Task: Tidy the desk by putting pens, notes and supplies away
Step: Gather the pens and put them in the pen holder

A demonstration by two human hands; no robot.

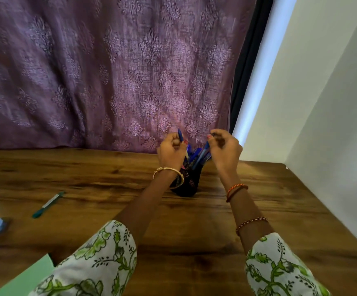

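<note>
The brown tabletop [88,178] holds a black cup [191,182] near the back, by the purple curtain [109,71]. Blue pens [195,155] stand in the cup. The left hand [171,152] has its grip closed on one blue pen [180,135], which points almost straight up above the cup. The right hand [224,146] pinches another pen [203,154] that leans, top end to the right. Each pen should go in tip down and slowly, so the cup does not tip. A green pen [48,204] lies flat at the left, slanting up to the right.
</note>
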